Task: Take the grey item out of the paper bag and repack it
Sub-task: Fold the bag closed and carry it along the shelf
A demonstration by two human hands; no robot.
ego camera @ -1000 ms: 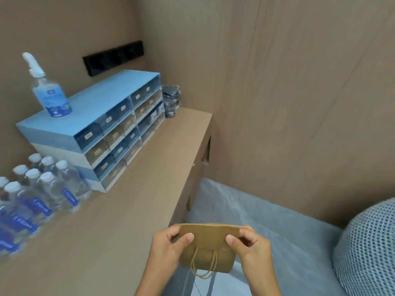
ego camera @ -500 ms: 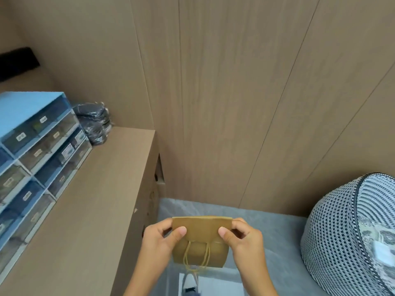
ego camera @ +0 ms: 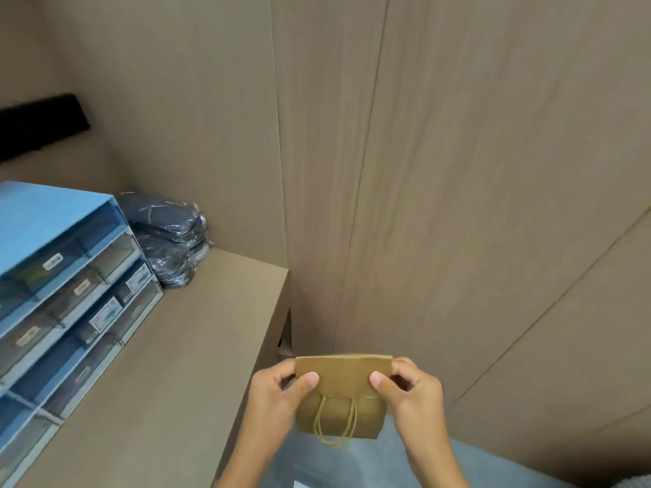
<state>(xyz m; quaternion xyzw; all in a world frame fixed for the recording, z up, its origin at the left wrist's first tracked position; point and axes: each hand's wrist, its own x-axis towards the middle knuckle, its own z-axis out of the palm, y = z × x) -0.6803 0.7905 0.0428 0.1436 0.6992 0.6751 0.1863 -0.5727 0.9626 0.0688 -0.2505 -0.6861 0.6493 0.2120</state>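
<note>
A small brown paper bag [ego camera: 343, 382] with a folded-over top and twine handles hangs in front of me at the bottom centre. My left hand [ego camera: 278, 392] pinches its upper left corner, thumb on the front. My right hand [ego camera: 410, 390] pinches the upper right corner the same way. The bag's mouth is folded down and closed. No grey item shows; whatever the bag holds is hidden inside.
A wooden counter [ego camera: 169, 364] runs along the left, its edge beside my left wrist. On it stand a blue drawer organiser [ego camera: 60, 287] and a stack of dark plastic-wrapped packets [ego camera: 169, 237]. Wood-panel walls [ego camera: 458, 170] rise ahead. Grey fabric [ego camera: 352, 466] lies below.
My view has swung up and slightly left; the patterned cushion at the right has gone out of sight. Both hands keep the same pinch on the bag's top corners.
</note>
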